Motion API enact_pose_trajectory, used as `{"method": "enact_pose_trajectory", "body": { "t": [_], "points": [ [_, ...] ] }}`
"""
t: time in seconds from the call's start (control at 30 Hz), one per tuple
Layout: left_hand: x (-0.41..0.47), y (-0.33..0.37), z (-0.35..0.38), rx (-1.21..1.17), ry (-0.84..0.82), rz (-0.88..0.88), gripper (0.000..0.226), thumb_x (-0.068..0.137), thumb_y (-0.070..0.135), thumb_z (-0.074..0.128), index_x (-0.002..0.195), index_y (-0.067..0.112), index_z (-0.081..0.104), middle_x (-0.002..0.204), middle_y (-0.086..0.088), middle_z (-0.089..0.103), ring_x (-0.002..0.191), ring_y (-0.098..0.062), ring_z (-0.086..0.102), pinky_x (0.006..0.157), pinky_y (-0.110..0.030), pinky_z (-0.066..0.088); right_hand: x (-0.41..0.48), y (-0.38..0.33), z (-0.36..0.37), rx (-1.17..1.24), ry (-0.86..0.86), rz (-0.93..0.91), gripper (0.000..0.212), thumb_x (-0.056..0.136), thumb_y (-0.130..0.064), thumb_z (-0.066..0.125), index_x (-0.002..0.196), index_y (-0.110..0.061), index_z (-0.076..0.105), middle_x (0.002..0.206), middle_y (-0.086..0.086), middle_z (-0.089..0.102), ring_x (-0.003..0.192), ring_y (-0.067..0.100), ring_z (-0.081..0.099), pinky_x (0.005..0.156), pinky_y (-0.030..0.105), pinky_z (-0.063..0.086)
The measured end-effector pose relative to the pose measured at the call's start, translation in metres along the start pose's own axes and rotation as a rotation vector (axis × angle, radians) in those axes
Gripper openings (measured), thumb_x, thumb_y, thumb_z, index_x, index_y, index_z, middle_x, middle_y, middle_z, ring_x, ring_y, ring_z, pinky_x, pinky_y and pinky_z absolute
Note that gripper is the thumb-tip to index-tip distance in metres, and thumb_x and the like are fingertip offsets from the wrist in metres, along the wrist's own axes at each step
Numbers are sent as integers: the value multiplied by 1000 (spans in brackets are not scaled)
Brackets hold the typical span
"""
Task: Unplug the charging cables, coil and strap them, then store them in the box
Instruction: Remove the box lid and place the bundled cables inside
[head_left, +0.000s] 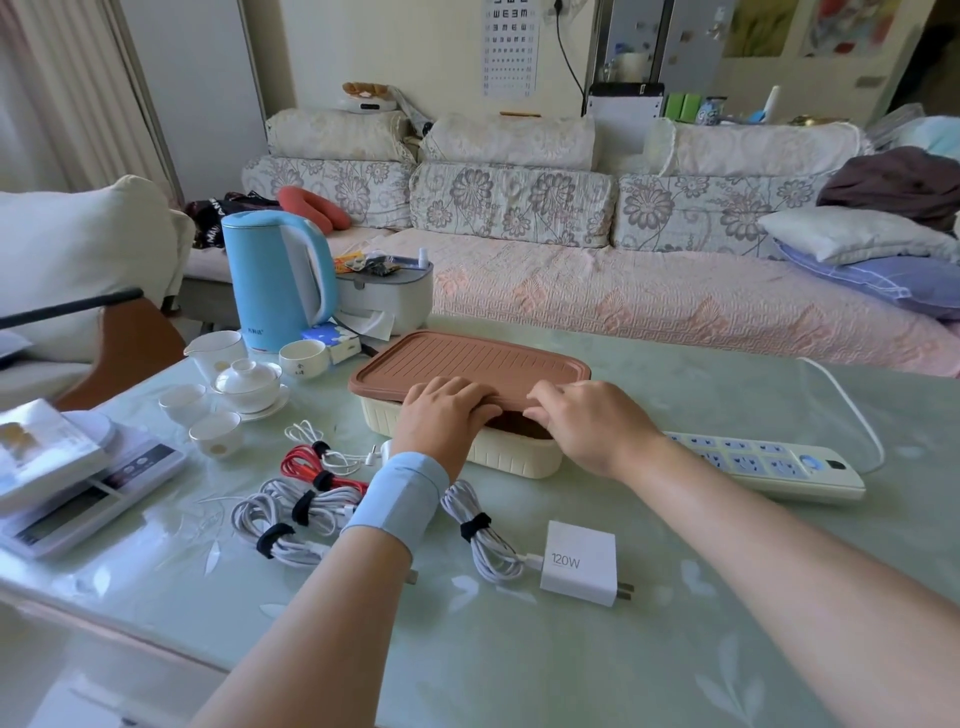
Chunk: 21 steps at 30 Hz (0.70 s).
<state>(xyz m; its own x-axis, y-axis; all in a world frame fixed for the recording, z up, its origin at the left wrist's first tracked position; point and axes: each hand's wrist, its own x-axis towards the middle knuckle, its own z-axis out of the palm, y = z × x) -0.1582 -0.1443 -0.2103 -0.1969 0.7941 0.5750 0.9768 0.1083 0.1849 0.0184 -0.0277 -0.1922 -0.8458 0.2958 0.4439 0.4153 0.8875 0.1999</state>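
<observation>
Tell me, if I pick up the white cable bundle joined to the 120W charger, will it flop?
Probably only a little: the black strap cinches the cable bundle at its middle, so the looped ends may droop. The charger looks heavier and would likely dangle from its short lead.

The pale green, leaf-patterned table (519, 649) in front of me carries a cream box (514, 460) under a brown lid (467, 358), with a white power strip (769, 462) just to its right. Nearer me a white 120W charger (579, 564) lies beside a strapped white cable (480, 530). To the left are more strapped white bundles (291, 512) and a red one (306, 465). Farther left stand teacups (215, 434), a blue kettle (275, 280) and a kitchen scale (88, 499).
</observation>
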Motion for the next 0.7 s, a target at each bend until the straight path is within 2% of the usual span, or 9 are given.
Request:
{"method": "enact_pose_trajectory", "body": {
  "t": [0.13,0.27,0.37,0.47,0.57,0.63,0.7],
  "points": [
    [-5,1,7,21,86,39,46,94,50,34,107,23,69,103,7,70,98,-22,62,92,-36,43,-4,-4,-6,-2,103,-46,42,91,-47,35,93,-13,60,64,1,65,55,28,63,44,30,42],
    [-11,3,14,47,121,50,42,94,46,39,106,20,70,110,5,71,102,-20,64,96,-37,45,-2,-11,-2,-87,41,-59,41,90,-40,35,108,-10,57,66,5,63,52,28,62,41,30,43],
    [-13,5,16,30,161,16,40,91,46,46,111,19,69,116,3,69,109,-22,62,101,-41,44,0,-10,-2,-159,-12,-63,26,88,-28,60,108,-11,60,68,5,63,53,28,63,41,30,45],
    [-13,12,14,16,153,-49,53,85,41,65,134,24,53,139,0,54,133,-24,44,115,-45,26,3,-7,-6,-141,4,-19,16,82,-9,66,95,-12,58,65,3,59,54,28,63,39,31,46],
    [-8,24,9,-98,100,-152,83,79,28,72,149,32,29,159,-6,21,148,-28,12,120,-45,10,6,-6,-12,-99,69,37,22,76,-1,68,91,-12,56,60,4,56,49,29,59,37,31,43],
    [-8,28,8,-156,112,-223,91,78,26,74,152,33,21,161,-9,8,148,-29,1,121,-44,9,5,-10,-14,-123,90,36,25,70,4,69,89,-9,58,58,4,55,45,28,57,36,29,41],
    [-10,29,8,-145,187,-259,91,72,30,79,148,29,30,156,-11,16,144,-29,10,119,-44,17,5,-15,-15,-150,98,34,29,64,9,68,88,-6,62,59,6,57,45,28,58,37,28,39]
  ]
}}
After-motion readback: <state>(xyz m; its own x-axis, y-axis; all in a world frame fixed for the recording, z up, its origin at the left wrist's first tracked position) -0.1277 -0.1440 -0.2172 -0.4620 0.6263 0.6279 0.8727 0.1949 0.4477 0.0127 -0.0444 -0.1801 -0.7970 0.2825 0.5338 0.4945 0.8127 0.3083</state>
